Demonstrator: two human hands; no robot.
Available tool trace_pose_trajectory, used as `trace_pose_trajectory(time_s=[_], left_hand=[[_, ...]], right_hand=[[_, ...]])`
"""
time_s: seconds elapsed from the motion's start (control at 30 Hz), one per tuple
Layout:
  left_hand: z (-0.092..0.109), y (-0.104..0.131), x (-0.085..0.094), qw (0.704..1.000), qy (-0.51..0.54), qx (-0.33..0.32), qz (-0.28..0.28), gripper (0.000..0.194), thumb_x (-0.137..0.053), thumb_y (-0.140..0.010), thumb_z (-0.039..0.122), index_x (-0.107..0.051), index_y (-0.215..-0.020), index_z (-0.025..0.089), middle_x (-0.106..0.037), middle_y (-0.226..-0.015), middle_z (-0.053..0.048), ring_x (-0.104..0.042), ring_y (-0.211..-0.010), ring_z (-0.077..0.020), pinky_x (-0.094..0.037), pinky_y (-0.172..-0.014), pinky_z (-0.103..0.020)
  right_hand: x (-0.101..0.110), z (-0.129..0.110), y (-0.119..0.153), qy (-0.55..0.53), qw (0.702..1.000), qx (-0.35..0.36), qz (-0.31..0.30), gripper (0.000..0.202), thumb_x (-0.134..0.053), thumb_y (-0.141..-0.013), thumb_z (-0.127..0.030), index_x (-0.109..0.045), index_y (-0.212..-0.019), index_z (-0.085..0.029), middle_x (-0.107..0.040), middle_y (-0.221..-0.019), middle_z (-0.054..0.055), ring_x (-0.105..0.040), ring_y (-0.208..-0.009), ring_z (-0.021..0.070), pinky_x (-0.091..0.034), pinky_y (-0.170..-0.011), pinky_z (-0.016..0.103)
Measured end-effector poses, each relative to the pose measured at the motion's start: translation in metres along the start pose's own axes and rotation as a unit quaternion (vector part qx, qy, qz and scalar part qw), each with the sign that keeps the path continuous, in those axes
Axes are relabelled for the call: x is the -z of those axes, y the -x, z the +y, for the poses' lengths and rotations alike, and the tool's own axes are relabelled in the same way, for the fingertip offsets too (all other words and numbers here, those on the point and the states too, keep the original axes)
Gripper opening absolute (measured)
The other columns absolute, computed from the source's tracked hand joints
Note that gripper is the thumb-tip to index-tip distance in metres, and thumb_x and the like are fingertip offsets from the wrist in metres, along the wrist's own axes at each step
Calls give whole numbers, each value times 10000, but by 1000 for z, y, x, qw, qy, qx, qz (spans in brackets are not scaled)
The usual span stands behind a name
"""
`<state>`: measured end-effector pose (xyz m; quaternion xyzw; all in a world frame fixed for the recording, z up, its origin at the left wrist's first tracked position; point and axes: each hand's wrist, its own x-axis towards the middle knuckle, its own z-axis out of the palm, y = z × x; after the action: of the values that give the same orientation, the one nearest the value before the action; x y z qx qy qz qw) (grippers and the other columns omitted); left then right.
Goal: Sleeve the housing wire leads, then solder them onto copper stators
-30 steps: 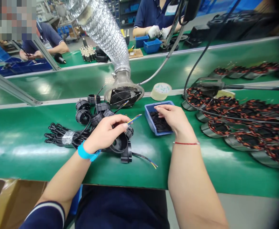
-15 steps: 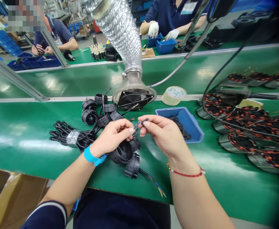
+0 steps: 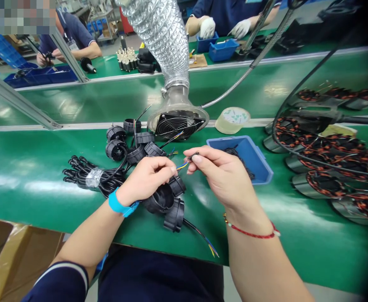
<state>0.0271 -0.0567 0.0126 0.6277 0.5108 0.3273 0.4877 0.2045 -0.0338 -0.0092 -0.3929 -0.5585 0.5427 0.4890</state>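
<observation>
Wires (image 3: 182, 166), blue and yellow among them, span the gap between the hands, dead centre of our dial! Left hand (image 3: 149, 176), at nine o'clock, pinches them between thumb and forefinger; right hand (image 3: 220, 172), at three, has thumb and fingers pressed on a slim black piece (image 3: 194, 156) right by the wire tips, and whether the ends sit inside it, I can't tell. Behind that hand, blue bin (image 3: 253, 157), dark pieces in it; farther out at three, orange-wound stators (image 3: 324, 185) in rows. Tape roll (image 3: 232, 120) at two, exhaust hood (image 3: 176, 99) at twelve, black plastic housings (image 3: 175, 214) around seven, film-wrapped cable bundle (image 3: 93, 178) way out at nine!
</observation>
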Motion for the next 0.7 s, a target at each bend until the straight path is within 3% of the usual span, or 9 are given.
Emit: trace_pose_trajectory(time_s=[0.2, 0.4, 0.6, 0.7], left_hand=[[-3, 1, 1, 1000, -26, 1, -2, 195, -536, -826, 257, -602, -684, 141, -515, -591, 26, -442, -553, -80, -349, -527, -204], [-2, 1, 2, 999, -45, 1, -7, 200, -533, -828, 258, -628, -697, 140, -534, -619, 19, -451, -563, -84, -356, -534, -209], [-2, 1, 1, 1000, -3, -20, -8, 193, -544, -843, 260, -642, -733, 136, -579, -624, 7, -503, -582, -92, -405, -568, -207], [-3, 0, 1, 998, 38, -47, 26, 182, -558, -854, 274, -628, -759, 136, -592, -646, 4, -531, -608, -92, -443, -613, -208]], right_hand=[[5, -7, 3, 84, 995, 43, -13, 145, -608, -853, -291, -743, -881, -246, -648, -776, 10, -609, -649, 112, -529, -641, 256], [5, -9, 3, 117, 992, 39, -37, 160, -587, -855, -277, -740, -878, -237, -642, -751, 13, -613, -644, 119, -528, -642, 259], [9, -3, -1, 97, 995, -7, -26, 145, -612, -839, -286, -734, -864, -212, -639, -715, 4, -590, -618, 103, -501, -628, 237], [7, 1, -4, 21, 998, -47, -21, 139, -649, -820, -308, -727, -868, -204, -645, -704, 1, -583, -609, 93, -489, -612, 221]])
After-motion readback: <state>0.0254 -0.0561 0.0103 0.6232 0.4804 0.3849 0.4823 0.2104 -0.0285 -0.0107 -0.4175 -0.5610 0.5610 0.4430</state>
